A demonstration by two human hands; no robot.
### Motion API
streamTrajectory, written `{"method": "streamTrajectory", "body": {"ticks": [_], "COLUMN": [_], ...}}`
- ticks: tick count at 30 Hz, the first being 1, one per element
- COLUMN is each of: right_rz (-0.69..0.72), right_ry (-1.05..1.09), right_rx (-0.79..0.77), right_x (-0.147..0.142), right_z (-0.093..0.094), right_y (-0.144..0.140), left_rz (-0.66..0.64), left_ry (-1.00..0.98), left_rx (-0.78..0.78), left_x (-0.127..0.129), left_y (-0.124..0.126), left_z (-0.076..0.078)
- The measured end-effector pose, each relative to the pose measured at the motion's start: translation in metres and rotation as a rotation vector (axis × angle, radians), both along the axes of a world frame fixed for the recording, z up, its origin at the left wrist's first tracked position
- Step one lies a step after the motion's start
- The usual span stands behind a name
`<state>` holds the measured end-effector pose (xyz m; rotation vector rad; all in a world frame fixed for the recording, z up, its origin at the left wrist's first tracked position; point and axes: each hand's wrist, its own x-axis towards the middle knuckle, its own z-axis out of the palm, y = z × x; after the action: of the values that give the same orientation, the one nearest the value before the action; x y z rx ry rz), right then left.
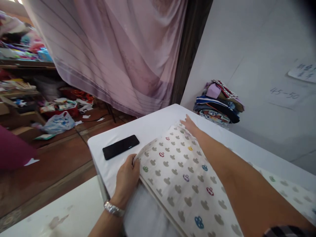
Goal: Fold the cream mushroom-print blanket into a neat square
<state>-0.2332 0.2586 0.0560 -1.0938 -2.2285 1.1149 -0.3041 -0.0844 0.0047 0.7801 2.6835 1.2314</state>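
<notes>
We pinched the near corner of the soft, light spotted cloth (182, 174) on the white counter (153, 125) with our left hand (127, 177), our right hand (191, 125) pressing flat, fingers spread, on its far edge.

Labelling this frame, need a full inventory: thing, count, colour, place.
cloth: 1, cream with grey and coloured clover prints, folded on the table under both hands
table: 1, white cover, centre
phone: 1, black, flat on the table left of the cloth
clothes pile: 1, mixed colours, far table corner by the wall
curtain: 1, pink, sheer, hanging behind the table
wall: 1, white, right, with handwritten marks
bag: 1, clear plastic with blue print, on the floor at left
shelves: cluttered, colourful items, far left
watch: 1, silver, left wrist
left hand: grips the cloth's near-left edge
right hand: flat on the cloth's far corner
</notes>
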Motion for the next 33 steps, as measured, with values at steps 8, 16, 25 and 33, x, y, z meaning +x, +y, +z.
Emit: {"method": "streamTrajectory", "body": {"ticks": [8, 16, 25, 33], "right_rz": [0.307, 0.435, 0.435, 0.358], "right_ry": [-0.363, -0.469, -0.38, -0.45], "right_rx": [0.421, 0.475, 0.432, 0.236], "right_x": [0.034, 0.039, 0.126, 0.3], "right_z": [-0.054, -0.058, -0.053, -0.063], "right_y": [-0.096, -0.132, -0.176, -0.244], "left_rz": [0.034, 0.17, 0.136, 0.138], "left_ry": [-0.013, -0.008, -0.04, -0.121], "left_rx": [0.074, 0.201, 0.141, 0.223], "left_x": [0.0, -0.005, -0.009, -0.013], "left_y": [-0.002, -0.002, -0.001, 0.007], "left_z": [-0.001, 0.001, -0.002, -0.001]}}
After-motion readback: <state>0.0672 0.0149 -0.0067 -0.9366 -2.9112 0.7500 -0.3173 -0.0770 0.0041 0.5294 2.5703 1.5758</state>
